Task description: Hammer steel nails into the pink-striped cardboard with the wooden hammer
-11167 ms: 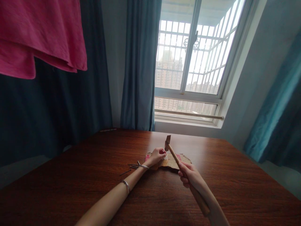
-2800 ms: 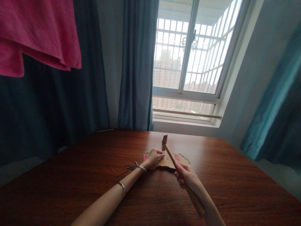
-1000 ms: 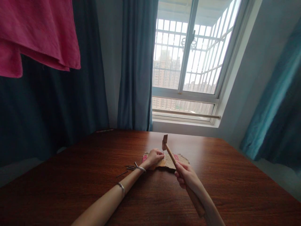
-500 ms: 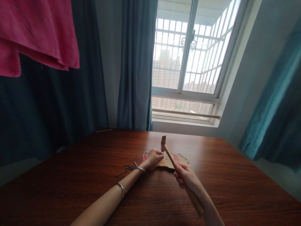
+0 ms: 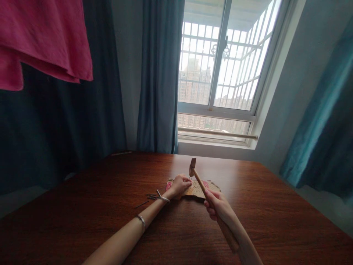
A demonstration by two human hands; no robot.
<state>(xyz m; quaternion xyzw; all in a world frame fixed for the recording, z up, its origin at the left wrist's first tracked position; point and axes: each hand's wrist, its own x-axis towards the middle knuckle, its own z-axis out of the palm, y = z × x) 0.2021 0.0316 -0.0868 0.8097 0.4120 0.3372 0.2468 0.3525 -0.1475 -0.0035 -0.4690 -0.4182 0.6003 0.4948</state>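
Note:
My left hand [image 5: 180,185] is closed, its fingertips pinching a thin metal punch [image 5: 190,179] that stands upright. Beneath it lies a tan sheet [image 5: 199,189], leather or card, dotted with many small holes and coloured pink and orange in places. My right hand [image 5: 217,204] is wrapped round the wooden handle of a hammer [image 5: 202,188]. The hammer's head is just above the top of the punch; whether they touch I cannot tell. My left hand and wrist cover part of the sheet's near left side.
Several thin dark metal rods [image 5: 151,196] lie beside my left wrist. All this is on a brown wooden table [image 5: 104,206]. Beyond its far edge are a barred window [image 5: 217,73] and blue curtains [image 5: 158,81]. A pink cloth [image 5: 49,40] hangs at upper left.
The hammer's head has shifted very slightly right and up. My left hand, the punch and the sheet look the same.

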